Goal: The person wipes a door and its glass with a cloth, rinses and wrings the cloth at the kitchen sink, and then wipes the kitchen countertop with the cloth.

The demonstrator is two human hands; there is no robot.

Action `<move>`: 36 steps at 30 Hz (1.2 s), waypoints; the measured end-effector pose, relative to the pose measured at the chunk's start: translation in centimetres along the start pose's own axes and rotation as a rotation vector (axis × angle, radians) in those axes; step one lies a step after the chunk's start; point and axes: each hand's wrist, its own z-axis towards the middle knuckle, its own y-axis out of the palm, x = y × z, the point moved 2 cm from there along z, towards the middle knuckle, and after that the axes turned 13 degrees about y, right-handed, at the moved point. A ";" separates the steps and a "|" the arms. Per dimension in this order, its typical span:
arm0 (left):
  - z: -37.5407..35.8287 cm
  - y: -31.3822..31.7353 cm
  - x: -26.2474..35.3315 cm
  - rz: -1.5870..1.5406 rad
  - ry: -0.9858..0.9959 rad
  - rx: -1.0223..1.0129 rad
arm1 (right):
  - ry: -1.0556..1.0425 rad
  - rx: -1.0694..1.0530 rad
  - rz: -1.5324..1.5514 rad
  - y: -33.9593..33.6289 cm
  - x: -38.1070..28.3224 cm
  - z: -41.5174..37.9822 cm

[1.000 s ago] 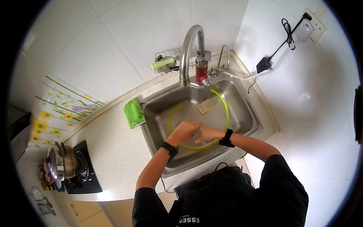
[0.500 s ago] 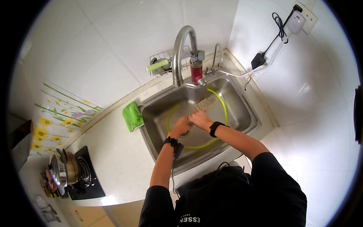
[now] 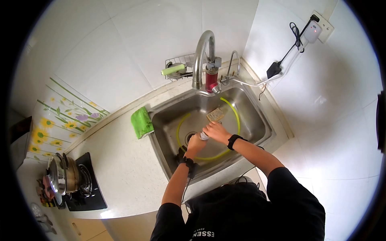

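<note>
Grips a pale object (image 3: 204, 136) between left hand (image 3: 195, 144) and right hand (image 3: 216, 131), over the sink (image 3: 254, 120), right of the drain (image 3: 189, 137). Curls left fingers round the near-left end, pressed close together. Bends right fingers onto the far-right end, likewise closed against the same thing. Cannot tell the exact placing of either thumb, nor name the object, mostly covered by both hands.

Wears a black shirt (image 3: 257, 213) with white capitals reading "ESSEN" at the near edge of view; can make out "FEAR" in the smaller line beneath, too small and cut off to read further. Has a black band on each wrist.

Shows, within the sink, a tan sponge (image 3: 215, 115) just beyond the right hand and a yellow tube (image 3: 238, 120) curving round both. Shows a faucet (image 3: 197, 70) at the far side, a green cloth (image 3: 141, 122) at left on the counter (image 3: 120, 168), and a pot (image 3: 66, 174) farther left.
</note>
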 end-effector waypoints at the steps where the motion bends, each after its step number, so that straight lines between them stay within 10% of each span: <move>1: -0.1 0.0 -0.3 0.017 0.024 0.006 | 0.038 -0.078 0.076 -1.4 -0.1 -0.1; 8: -1.9 -6.1 1.6 0.268 0.367 -0.079 | 0.168 -1.189 1.290 -5.0 2.9 -1.6; 13: -1.5 -9.7 5.2 0.249 0.689 0.049 | 0.305 -1.497 1.976 -4.4 1.4 -3.2; 16: 0.0 -9.8 4.4 0.297 0.700 -0.008 | 0.441 -1.362 1.571 -4.3 -1.4 -2.7; 20: -0.2 -8.0 3.9 0.295 0.241 -0.162 | 0.262 -0.326 1.074 -0.9 -1.8 -2.1; 27: -3.3 1.0 -0.9 -0.390 0.073 -0.128 | 0.136 -0.259 0.479 -1.7 -0.8 -2.0; 30: -4.3 0.6 -0.2 -0.821 -0.440 -0.302 | 0.084 -0.181 0.393 -0.3 -1.2 -1.5; 36: -5.2 1.8 -2.1 -0.892 -0.443 -0.342 | 0.102 -0.234 0.406 0.3 -1.5 -1.6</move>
